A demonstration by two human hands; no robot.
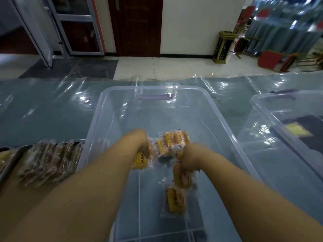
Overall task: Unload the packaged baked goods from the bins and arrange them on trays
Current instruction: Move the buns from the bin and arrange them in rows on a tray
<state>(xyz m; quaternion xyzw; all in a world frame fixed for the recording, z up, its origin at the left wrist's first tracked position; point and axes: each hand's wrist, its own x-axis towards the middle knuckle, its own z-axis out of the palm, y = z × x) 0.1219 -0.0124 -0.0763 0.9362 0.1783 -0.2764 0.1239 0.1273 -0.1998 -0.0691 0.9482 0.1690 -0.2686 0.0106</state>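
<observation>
A clear plastic bin point(220, 117) stands in front of me with a few packaged breads in it. Inside the bin, my left hand point(139, 142) is closed around a yellow-labelled bread pack point(140, 160). To its right, also in the bin, my right hand point(189, 158) grips another bread pack point(181, 179) that hangs below it. Between the hands lie two more packs point(174, 141). One loose pack point(174, 201) rests on the bin floor nearer to me. At the left, a metal tray point(10, 163) holds a row of wrapped brown pastries point(50, 159).
A second clear bin point(262, 102) stands at the right with a dark item and a yellow label inside. The table is covered with blue cloth under clear plastic sheeting point(43, 105). Beyond are a tiled floor, a dark door, and red chairs point(272, 60).
</observation>
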